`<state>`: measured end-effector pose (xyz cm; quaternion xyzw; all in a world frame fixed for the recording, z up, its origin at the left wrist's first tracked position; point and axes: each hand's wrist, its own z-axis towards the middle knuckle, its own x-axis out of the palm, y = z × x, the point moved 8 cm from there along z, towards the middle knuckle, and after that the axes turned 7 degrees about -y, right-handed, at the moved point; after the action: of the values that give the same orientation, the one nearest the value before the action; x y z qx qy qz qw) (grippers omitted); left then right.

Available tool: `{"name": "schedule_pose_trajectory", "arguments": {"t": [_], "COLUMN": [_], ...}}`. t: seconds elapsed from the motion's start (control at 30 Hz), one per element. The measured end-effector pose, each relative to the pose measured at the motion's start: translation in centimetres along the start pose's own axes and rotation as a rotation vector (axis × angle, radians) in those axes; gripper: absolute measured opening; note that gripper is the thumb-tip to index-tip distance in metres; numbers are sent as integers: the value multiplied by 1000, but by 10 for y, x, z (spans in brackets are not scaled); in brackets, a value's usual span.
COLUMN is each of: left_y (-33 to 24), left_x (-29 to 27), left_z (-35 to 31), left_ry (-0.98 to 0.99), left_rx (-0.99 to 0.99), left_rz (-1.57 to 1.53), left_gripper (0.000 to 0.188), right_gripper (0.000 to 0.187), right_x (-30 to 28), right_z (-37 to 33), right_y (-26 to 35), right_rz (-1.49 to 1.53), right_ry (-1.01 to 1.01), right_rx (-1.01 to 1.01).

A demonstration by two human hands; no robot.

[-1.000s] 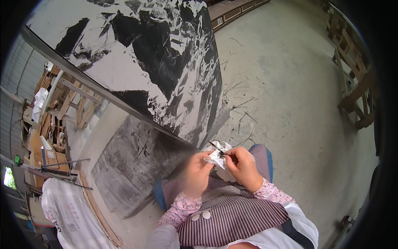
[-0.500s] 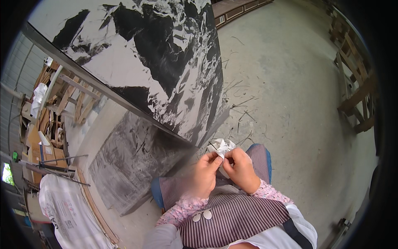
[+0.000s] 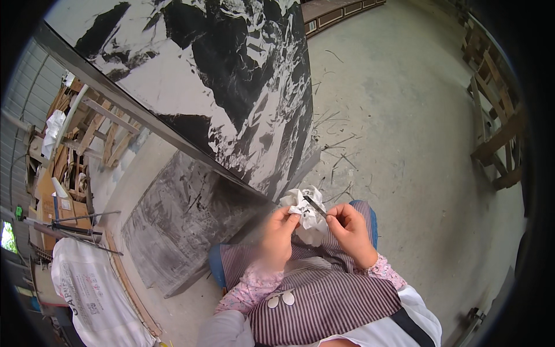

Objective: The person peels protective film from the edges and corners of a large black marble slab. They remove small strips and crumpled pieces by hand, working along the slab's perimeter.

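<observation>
My left hand (image 3: 277, 236) pinches the left edge of a crumpled white sheet, paper or thin plastic (image 3: 312, 232), between thumb and fingers. Across the sheet's upper part lies a thin black strip (image 3: 314, 204), slanting down toward my right hand (image 3: 352, 231). The thumb and forefinger of that hand are closed at the strip's lower end, beside the sheet's right edge. Small dark bits show in the folds of the sheet. Both hands are above my lap, over a striped apron (image 3: 329, 306).
A large slab with a black-and-white marbled face (image 3: 231, 75) stands ahead on the left, its corner near my hands. Under it is a dusty grey block (image 3: 173, 231). Black scraps (image 3: 341, 156) litter the floor. A wooden frame (image 3: 497, 127) stands right; a white sack (image 3: 98, 295) lies left.
My hands have moved apart and the white sheet has opened out. The black strip now shows across it, reaching my right fingertips.
</observation>
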<state>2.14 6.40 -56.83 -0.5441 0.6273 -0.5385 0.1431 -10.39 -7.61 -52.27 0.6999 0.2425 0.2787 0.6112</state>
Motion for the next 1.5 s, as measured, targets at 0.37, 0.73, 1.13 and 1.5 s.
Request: {"name": "schedule_pose_trajectory", "arguments": {"t": [0.37,0.73,1.13,1.5], "left_y": [-9,12,13,2], "left_x": [26,29,24,20], "left_z": [-8,-8,-7,1], "left_ry": [228,304,138,106], "left_rx": [-165,-170,-215,-143], "left_rz": [-405,-153,-71,-70], "left_gripper": [32,24,24,25], "right_gripper": [11,9,7,7], "right_x": [2,11,12,1], "right_z": [-8,-10,-10,-21], "right_y": [-38,-44,-29,-33], "right_rz": [26,38,-48,-8], "right_ry": [-57,5,62,96], "right_rx": [33,46,-77,13]}}
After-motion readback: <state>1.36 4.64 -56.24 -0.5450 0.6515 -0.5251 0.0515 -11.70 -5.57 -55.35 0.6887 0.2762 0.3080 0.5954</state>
